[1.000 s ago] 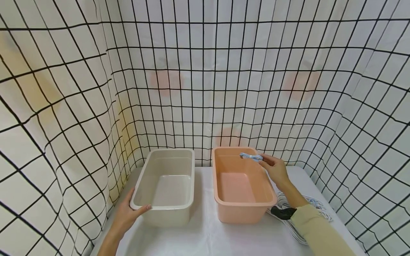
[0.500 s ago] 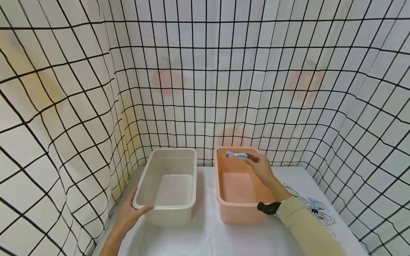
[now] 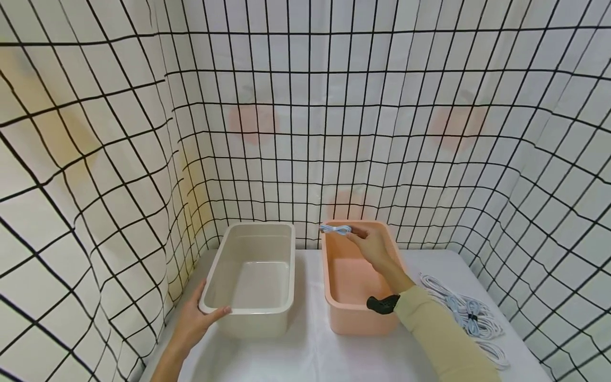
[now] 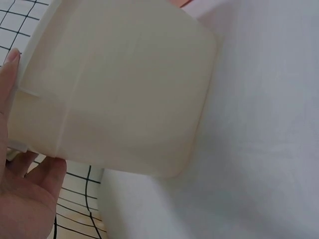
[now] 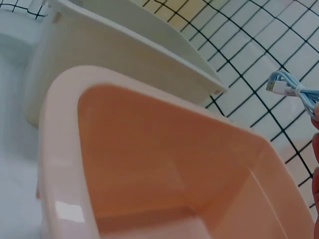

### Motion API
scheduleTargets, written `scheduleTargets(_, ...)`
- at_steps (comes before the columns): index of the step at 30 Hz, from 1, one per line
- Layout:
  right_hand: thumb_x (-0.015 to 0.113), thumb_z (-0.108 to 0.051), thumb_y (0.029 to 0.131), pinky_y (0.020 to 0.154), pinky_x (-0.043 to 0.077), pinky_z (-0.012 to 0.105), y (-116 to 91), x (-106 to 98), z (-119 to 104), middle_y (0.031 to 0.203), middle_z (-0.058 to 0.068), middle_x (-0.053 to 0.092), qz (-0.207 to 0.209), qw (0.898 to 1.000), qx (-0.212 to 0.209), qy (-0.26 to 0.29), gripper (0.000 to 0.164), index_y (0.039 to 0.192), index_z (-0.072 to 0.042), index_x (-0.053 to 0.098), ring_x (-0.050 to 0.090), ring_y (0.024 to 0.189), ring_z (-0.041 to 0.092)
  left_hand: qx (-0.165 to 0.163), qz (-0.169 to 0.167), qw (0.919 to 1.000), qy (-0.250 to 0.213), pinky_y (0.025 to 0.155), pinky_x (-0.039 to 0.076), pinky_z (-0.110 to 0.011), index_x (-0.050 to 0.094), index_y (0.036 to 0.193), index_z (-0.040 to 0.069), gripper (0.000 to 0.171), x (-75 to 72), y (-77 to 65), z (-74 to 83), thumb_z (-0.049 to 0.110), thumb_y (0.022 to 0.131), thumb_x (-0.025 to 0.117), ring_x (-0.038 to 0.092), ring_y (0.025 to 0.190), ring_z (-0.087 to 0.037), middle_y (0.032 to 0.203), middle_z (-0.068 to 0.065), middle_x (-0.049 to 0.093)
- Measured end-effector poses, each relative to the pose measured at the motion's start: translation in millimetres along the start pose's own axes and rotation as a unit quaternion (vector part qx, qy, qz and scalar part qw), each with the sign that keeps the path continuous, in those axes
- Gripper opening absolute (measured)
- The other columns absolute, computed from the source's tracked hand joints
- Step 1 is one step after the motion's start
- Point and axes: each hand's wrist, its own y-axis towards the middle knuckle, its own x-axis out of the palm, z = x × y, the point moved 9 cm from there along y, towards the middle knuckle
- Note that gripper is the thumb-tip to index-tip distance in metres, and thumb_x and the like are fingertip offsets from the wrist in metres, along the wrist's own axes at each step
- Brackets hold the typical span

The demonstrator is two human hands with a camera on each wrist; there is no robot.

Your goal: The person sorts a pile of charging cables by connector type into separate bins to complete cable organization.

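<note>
My right hand [image 3: 374,248] pinches a light-blue USB cable [image 3: 335,229], folded into a small tied bundle, over the far end of the peach plastic bin [image 3: 360,322]. In the right wrist view the cable's USB plug [image 5: 281,88] points left; only the edge of the hand shows there. My left hand [image 3: 193,321] grips the near left corner of the beige plastic bin [image 3: 250,324], thumb along the front rim and fingers round the left side. The left wrist view has the bin's outer wall [image 4: 119,89]. No contents show inside either bin in the head view.
Several coiled white and light-blue cables [image 3: 484,323] lie on the white-covered table [image 3: 305,355], right of the peach bin. Black wire grid [image 3: 307,106] stands along the back and both sides. A black wrist device [image 3: 382,305] sits at my right wrist.
My right hand has carried the cable leftward across the far end of the peach bin. More of the coiled cables at right now shows. The left hand keeps its grip on the beige bin.
</note>
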Motion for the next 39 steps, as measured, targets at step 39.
scheduleTargets(39,0.071,-0.015,0.1,0.085,0.059,0.043,75,165,-14,0.137,0.016,0.062,-0.118,0.975,0.066,-0.178,0.056,0.153,-0.01,0.051,0.067,0.111,0.034,0.036,0.003,0.9985,-0.041,0.098,0.05,-0.048,0.026,0.163,0.006,0.106,-1.9,2.4,0.9,0.022,0.081,0.091,0.059,0.12,-0.039,0.143,-0.025,0.054)
